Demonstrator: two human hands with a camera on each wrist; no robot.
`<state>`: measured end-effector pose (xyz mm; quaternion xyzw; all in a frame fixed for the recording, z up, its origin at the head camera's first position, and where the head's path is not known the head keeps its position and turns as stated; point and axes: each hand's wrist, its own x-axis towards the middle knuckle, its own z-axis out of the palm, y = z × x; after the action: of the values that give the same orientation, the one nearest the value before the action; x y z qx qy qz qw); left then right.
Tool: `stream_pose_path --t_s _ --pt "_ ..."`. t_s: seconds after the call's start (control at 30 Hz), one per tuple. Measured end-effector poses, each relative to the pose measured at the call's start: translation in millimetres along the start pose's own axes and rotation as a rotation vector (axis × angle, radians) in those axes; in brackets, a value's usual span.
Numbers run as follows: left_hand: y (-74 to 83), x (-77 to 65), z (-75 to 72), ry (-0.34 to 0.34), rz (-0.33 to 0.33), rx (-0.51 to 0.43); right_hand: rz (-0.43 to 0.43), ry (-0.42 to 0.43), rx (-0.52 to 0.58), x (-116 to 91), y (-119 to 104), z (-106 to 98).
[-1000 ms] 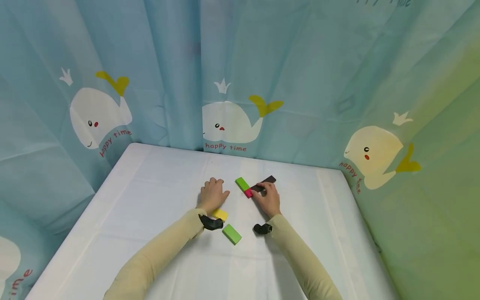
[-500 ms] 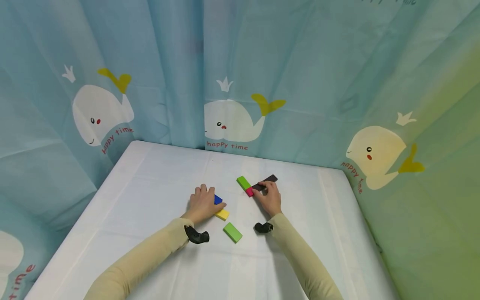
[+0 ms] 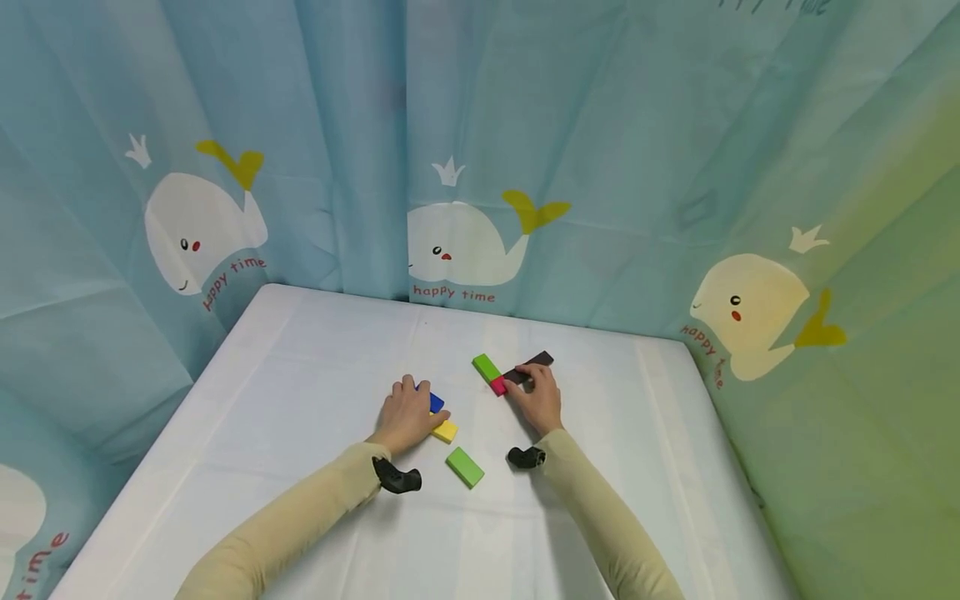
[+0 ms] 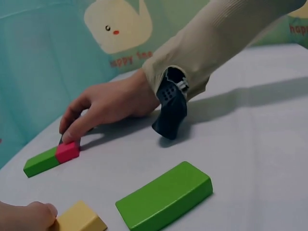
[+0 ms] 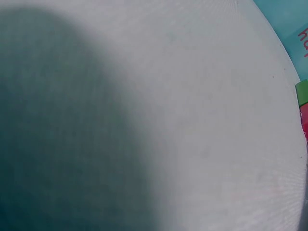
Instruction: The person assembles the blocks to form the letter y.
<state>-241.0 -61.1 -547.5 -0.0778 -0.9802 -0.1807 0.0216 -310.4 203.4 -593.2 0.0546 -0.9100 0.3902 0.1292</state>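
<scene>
My left hand (image 3: 405,415) lies over a blue block (image 3: 436,402), gripping it between fingers and thumb; the hand covers part of it. Against the thumb is a yellow block (image 3: 446,430), partly covered too and cut off in the left wrist view. To the right, my right hand (image 3: 541,399) pinches a long dark block (image 3: 538,360), thumb close to the small red block (image 3: 498,385). That red block meets the end of a green block (image 3: 485,367), and the dark one runs off from it at an angle. The right wrist view shows mostly cloth and blur.
A second green block (image 3: 465,467) lies apart on the white-covered table (image 3: 330,350), nearer the body, between the forearms. Blue curtains (image 3: 337,167) with whale prints hang behind and beside the table. A black wrist device (image 3: 396,477) sits at each cuff.
My left hand has drawn back to the left and toward the body, uncovering part of the blue block, then closed on it. The right hand stays on the dark block.
</scene>
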Motion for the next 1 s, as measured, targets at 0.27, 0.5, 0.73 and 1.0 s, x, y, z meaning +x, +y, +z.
stream_pose_path --t_s 0.27,0.5,0.73,1.0 --pt "4.4 4.4 0.6 0.003 0.012 -0.004 0.010 -0.007 0.002 -2 -4 -2" --pt "5.9 13.4 3.4 0.025 0.025 0.001 0.013 -0.006 -0.004 -2 -3 -1" --pt "1.2 32.7 5.6 0.029 0.026 -0.150 -0.012 0.015 0.004 -1 -1 -1" --pt "-13.4 57.8 10.4 0.048 -0.038 -0.359 0.007 0.005 -0.015 -2 -1 -1"
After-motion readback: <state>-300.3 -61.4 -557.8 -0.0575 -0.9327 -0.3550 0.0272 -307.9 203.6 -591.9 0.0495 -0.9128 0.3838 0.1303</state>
